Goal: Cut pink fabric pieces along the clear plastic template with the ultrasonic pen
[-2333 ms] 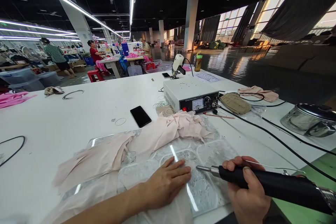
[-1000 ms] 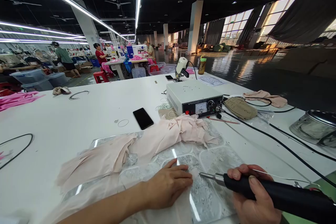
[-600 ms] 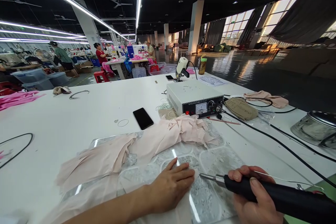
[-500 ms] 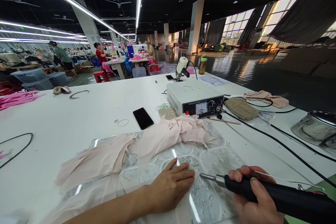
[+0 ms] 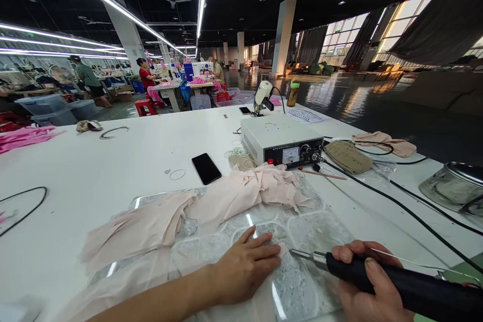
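Observation:
My left hand (image 5: 247, 267) lies flat, fingers spread, pressing a thin pale pink fabric piece (image 5: 151, 271) onto a clear, patterned plastic sheet (image 5: 320, 236). A small tip of the cloth shows beyond the index and middle fingers. Wrapped around a black-handled cutting tool (image 5: 418, 284) with a slim metal tip is my right hand (image 5: 372, 287). The tool points left, its tip close to the cloth by my left fingertips; whether it touches is too small to tell. Piles of pale pink fabric strips (image 5: 241, 191) lie on the sheet just beyond.
A control box (image 5: 283, 136) with a dial feeds a black cable (image 5: 400, 196) to the right. A phone (image 5: 206, 168), a bottle (image 5: 293, 94), a lidded glass pot (image 5: 453, 186) and brown cloth pieces (image 5: 347, 156) lie on the white table (image 5: 113, 166). Other people sit at sewing machines farther back.
The tool in my right hand has shifted slightly right, its tip a little farther from my left fingers. My left hand stays in place on the fabric.

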A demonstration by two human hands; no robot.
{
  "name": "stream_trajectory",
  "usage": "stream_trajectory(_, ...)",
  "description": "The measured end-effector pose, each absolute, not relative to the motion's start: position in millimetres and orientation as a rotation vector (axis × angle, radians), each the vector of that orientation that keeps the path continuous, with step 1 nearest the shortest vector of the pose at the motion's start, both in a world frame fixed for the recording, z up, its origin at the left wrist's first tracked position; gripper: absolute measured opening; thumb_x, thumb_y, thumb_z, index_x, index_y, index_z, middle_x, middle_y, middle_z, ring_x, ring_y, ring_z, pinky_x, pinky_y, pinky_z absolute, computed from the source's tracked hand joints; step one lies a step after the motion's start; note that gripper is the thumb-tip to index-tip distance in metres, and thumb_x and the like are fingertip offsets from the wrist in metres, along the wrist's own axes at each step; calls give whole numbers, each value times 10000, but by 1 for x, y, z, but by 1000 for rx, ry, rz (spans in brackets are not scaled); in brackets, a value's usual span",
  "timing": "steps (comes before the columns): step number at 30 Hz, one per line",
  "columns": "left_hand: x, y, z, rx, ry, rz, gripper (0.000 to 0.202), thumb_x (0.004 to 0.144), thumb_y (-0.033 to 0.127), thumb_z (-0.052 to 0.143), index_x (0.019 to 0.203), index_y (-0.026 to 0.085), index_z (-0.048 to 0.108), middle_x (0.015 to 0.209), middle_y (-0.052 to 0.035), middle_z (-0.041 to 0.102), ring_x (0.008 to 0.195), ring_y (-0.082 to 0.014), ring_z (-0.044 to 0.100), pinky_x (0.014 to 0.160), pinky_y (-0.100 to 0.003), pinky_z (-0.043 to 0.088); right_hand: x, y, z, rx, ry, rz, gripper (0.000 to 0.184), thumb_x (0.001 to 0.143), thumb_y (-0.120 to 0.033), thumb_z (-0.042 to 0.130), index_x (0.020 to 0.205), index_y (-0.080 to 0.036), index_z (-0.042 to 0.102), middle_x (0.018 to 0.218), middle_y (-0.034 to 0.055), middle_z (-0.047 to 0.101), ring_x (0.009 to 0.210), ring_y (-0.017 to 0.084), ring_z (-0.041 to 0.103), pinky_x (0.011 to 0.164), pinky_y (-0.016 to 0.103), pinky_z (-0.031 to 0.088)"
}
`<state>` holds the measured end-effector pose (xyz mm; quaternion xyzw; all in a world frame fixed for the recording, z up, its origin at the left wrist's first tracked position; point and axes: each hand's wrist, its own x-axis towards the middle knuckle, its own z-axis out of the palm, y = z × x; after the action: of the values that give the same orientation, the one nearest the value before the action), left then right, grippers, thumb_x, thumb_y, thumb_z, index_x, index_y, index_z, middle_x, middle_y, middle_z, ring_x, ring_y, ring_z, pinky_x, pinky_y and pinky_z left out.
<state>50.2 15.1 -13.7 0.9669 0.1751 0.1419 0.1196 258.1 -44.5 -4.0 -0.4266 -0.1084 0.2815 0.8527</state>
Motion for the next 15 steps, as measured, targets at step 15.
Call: stream_trajectory(15, 51, 15, -16, 2859, 495, 435, 290, 1002, 175, 414, 1245, 170, 574, 1339, -52, 579, 1348, -245, 419, 1176, -449, 176, 261, -44, -13, -855, -394, 595, 110, 719, -243, 620, 821, -225, 581, 780, -19, 507, 658, 135, 512, 582, 310, 478)
